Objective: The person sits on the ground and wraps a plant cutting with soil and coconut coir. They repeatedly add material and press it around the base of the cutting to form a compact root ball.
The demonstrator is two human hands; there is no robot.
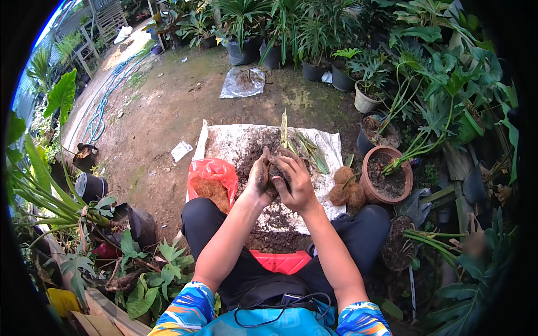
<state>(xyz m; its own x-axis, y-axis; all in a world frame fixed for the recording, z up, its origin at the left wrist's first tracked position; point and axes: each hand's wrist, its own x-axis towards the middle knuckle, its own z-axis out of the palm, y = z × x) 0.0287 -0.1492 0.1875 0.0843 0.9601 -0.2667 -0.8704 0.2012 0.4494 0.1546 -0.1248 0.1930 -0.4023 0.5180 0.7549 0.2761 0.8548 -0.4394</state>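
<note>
My left hand (259, 178) and my right hand (292, 178) are cupped together around a dark soil clump (277, 173), both soiled. A pale upright leaf (284, 124) rises behind them; I cannot tell whether it is in the clump. Below lies a white sheet (221, 137) scattered with soil, with loose leaf cuttings (314, 154) at its upper right. Left of my hands is a red plastic bag (224, 171) holding brown fibre (208, 193). Brown fibrous balls (346, 189) sit at the sheet's right edge. A red plastic container (280, 260) with soil is between my legs.
A terracotta pot (400, 185) with a plant is at my right, among several dark pots (244, 53) and dense foliage. A clear plastic sheet (241, 89) lies ahead. Blue hose (96, 120) runs along the left path. Black containers (91, 187) and leafy plants stand at my left.
</note>
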